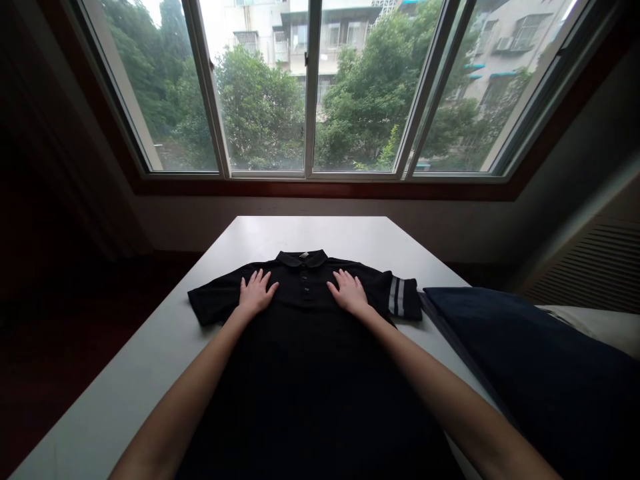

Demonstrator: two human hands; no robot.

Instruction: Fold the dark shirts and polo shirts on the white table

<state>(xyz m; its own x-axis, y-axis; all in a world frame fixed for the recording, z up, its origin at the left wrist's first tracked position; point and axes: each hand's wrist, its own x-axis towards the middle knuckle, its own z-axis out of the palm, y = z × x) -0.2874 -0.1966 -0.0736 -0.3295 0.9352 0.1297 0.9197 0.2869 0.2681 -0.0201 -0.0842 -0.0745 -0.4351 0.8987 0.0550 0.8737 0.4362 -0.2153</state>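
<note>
1. A black polo shirt (305,360) is shown laid front up on a white surface (320,233), its collar (301,259) at the far end from the person.
2. The shirt's long axis is seen running from the collar straight toward the person, with the hem lost below the frame and under the forearms.
3. The left hand (257,295) is pressed flat on the shirt's chest, left of the buttons (306,291) and just below the collar.
4. The right hand (349,293) is placed likewise on the chest, right of the buttons, so that the button strip is left between the two hands.
5. The fingers (261,278) of both hands are spread apart and laid flat on the cloth; nothing is clamped, and no fold is seen gathered in them.
6. Neither hand is clearly nearer the collar. The left sleeve (216,300) is nearest the left hand, and the right sleeve, with its striped cuff (403,298), is nearest the right hand.
7. A navy pillow (520,373) is seen right of the shirt, with pale bedding (590,327) behind it.
8. A large window (310,93) is seen beyond the shirt, with trees (260,107) and an apartment building (300,40) outside.
</note>
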